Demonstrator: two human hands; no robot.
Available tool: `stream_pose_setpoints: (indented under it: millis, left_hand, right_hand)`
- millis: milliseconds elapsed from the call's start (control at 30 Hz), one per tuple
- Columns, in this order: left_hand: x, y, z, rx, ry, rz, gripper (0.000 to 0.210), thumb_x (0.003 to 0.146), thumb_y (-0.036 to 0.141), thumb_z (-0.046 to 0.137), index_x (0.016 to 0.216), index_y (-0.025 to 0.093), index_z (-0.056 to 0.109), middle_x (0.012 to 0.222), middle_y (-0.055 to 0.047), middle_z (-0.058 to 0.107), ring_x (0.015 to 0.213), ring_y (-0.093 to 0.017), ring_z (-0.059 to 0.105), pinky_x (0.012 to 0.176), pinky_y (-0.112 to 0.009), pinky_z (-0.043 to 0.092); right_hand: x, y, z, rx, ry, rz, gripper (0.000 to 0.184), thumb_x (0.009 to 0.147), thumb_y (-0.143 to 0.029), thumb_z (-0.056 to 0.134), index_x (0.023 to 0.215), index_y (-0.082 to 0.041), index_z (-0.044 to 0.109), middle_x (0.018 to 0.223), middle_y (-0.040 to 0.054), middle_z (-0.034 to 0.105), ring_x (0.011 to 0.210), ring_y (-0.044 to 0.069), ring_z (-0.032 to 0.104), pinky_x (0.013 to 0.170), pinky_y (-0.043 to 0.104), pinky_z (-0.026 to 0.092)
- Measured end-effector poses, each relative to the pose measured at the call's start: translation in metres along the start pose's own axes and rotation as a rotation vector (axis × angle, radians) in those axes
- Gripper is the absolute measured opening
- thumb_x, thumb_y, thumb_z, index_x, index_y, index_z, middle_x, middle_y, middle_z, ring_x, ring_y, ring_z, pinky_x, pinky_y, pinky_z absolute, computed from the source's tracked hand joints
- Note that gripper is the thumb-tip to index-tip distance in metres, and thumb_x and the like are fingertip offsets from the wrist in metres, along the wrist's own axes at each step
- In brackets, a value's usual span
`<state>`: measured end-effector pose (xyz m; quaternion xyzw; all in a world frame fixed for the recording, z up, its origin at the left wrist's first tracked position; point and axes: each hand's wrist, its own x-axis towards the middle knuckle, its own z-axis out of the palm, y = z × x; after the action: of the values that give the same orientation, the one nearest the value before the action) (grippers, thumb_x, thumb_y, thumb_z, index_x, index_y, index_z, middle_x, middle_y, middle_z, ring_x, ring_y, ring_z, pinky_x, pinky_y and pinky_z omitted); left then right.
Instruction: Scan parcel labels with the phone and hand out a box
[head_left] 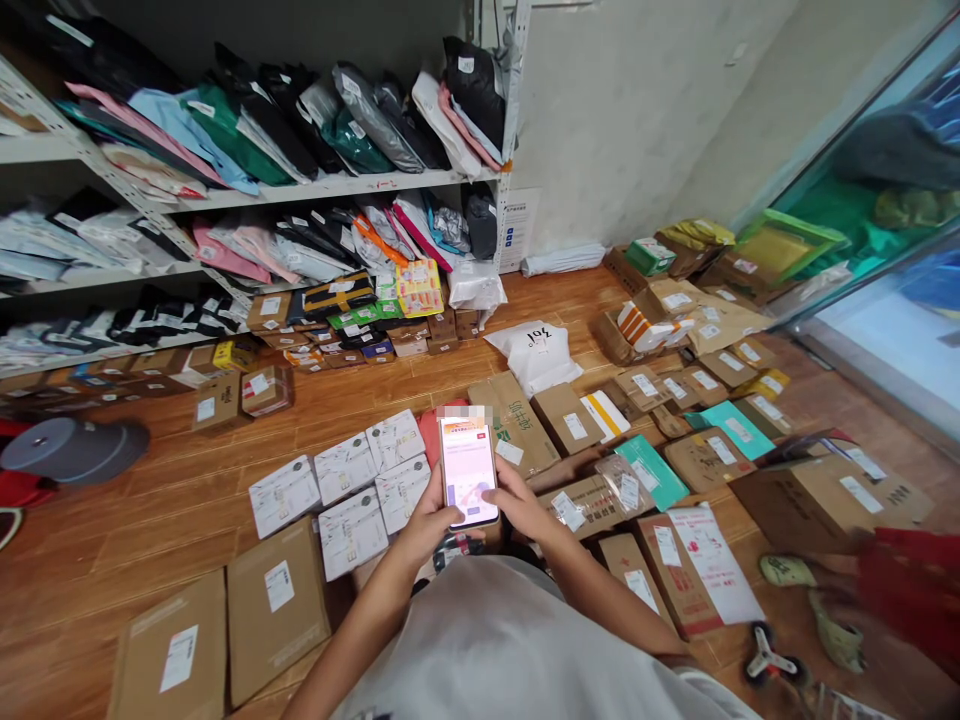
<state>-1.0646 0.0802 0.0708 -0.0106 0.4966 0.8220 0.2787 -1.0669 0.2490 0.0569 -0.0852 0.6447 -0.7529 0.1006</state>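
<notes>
Moderate, diffused light recorded; phone screen [468, 468] brightly lit, its top pixelated; edges stretched by wide-angle distortion; red garment [911, 592] blurred.

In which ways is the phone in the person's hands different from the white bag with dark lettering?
The phone is held up by the left hand and right hand, while the white bag lies on the floor.
The phone is flat and straight-edged; the white bag looks soft and creased.
The phone is smaller than the white bag.
Both look mostly pale.
</notes>
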Motion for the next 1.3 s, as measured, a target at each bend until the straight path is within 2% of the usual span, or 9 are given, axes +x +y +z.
stream_pose_setpoints:
  millis: [100, 233, 367, 600, 767, 1000, 1100, 1200, 1300]
  left_hand:
    - [-0.001, 0.0, -0.001, -0.073, -0.011, -0.022, 0.096, 0.061, 0.004, 0.051, 0.146, 0.037, 0.02, 0.136, -0.004, 0.052, 0.107, -0.027, 0.056, 0.064, -0.031, 0.059]
    - [-0.003, 0.0, -0.001, -0.146, 0.009, -0.024, 0.09, 0.065, 0.007, 0.048, 0.146, 0.035, 0.022, 0.135, -0.003, 0.054, 0.109, -0.026, 0.056, 0.076, -0.036, 0.058]
    - [-0.005, 0.002, 0.002, -0.152, 0.039, -0.032, 0.088, 0.069, 0.01, 0.051, 0.147, 0.035, 0.018, 0.135, -0.003, 0.054, 0.11, -0.026, 0.055, 0.081, -0.039, 0.056]
    - [-0.006, 0.005, 0.01, -0.03, 0.143, -0.076, 0.084, 0.077, 0.022, 0.058, 0.148, 0.036, 0.015, 0.133, -0.006, 0.056, 0.106, -0.027, 0.057, 0.073, -0.035, 0.057]
    - [-0.004, 0.001, 0.007, -0.084, 0.038, -0.002, 0.088, 0.074, 0.014, 0.052, 0.149, 0.035, 0.01, 0.129, -0.004, 0.059, 0.108, -0.025, 0.057, 0.079, -0.035, 0.055]
    - [-0.005, 0.001, 0.007, -0.095, 0.041, -0.002, 0.089, 0.071, 0.013, 0.05, 0.148, 0.035, 0.012, 0.13, -0.003, 0.057, 0.11, -0.026, 0.055, 0.081, -0.037, 0.054]
    - [-0.006, 0.0, 0.005, -0.095, 0.042, -0.015, 0.087, 0.071, 0.014, 0.05, 0.148, 0.036, 0.015, 0.135, -0.003, 0.053, 0.109, -0.026, 0.055, 0.081, -0.038, 0.054]
    - [-0.007, -0.002, 0.003, -0.107, 0.026, -0.014, 0.085, 0.072, 0.014, 0.05, 0.147, 0.036, 0.016, 0.139, -0.003, 0.049, 0.111, -0.027, 0.054, 0.081, -0.038, 0.054]
    - [-0.007, -0.001, 0.003, -0.097, 0.022, -0.009, 0.088, 0.071, 0.013, 0.05, 0.147, 0.039, 0.015, 0.141, -0.003, 0.047, 0.112, -0.027, 0.053, 0.079, -0.037, 0.056]
  right_hand:
    - [-0.004, -0.001, 0.003, -0.054, -0.005, -0.041, 0.058, 0.069, -0.01, 0.061, 0.123, -0.024, 0.048, 0.107, 0.0025, 0.06, 0.095, 0.021, 0.057, 0.084, 0.033, 0.047]
    - [-0.006, -0.004, 0.006, -0.112, -0.006, -0.082, 0.067, 0.065, -0.005, 0.061, 0.127, -0.022, 0.042, 0.107, 0.0035, 0.057, 0.095, 0.021, 0.057, 0.084, 0.033, 0.047]
    - [-0.007, -0.002, 0.006, -0.063, -0.003, -0.028, 0.054, 0.069, -0.007, 0.056, 0.12, -0.025, 0.047, 0.107, 0.0024, 0.058, 0.098, 0.02, 0.056, 0.09, 0.034, 0.046]
    - [-0.007, -0.001, 0.009, -0.017, 0.04, -0.001, 0.046, 0.075, -0.012, 0.057, 0.118, -0.026, 0.05, 0.107, 0.0012, 0.06, 0.098, 0.02, 0.056, 0.091, 0.034, 0.045]
    - [-0.005, -0.001, 0.014, -0.024, 0.106, 0.008, 0.031, 0.083, -0.024, 0.059, 0.113, -0.024, 0.053, 0.106, 0.0028, 0.064, 0.095, 0.019, 0.059, 0.085, 0.033, 0.048]
    - [-0.006, 0.0, 0.014, -0.01, 0.111, 0.019, 0.032, 0.081, -0.025, 0.06, 0.112, -0.024, 0.053, 0.106, 0.0031, 0.065, 0.096, 0.021, 0.059, 0.082, 0.033, 0.048]
    - [-0.006, 0.001, 0.01, 0.019, 0.082, 0.032, 0.034, 0.079, -0.021, 0.05, 0.113, -0.024, 0.055, 0.102, 0.0026, 0.066, 0.091, 0.021, 0.06, 0.078, 0.033, 0.05]
    - [-0.006, 0.003, 0.006, 0.035, 0.072, 0.034, 0.04, 0.077, -0.017, 0.042, 0.113, -0.023, 0.058, 0.104, 0.0025, 0.067, 0.094, 0.022, 0.06, 0.081, 0.035, 0.05]
    - [-0.006, 0.003, 0.008, 0.026, 0.082, 0.029, 0.035, 0.08, -0.02, 0.045, 0.112, -0.024, 0.058, 0.105, 0.0023, 0.067, 0.095, 0.022, 0.06, 0.082, 0.035, 0.049]
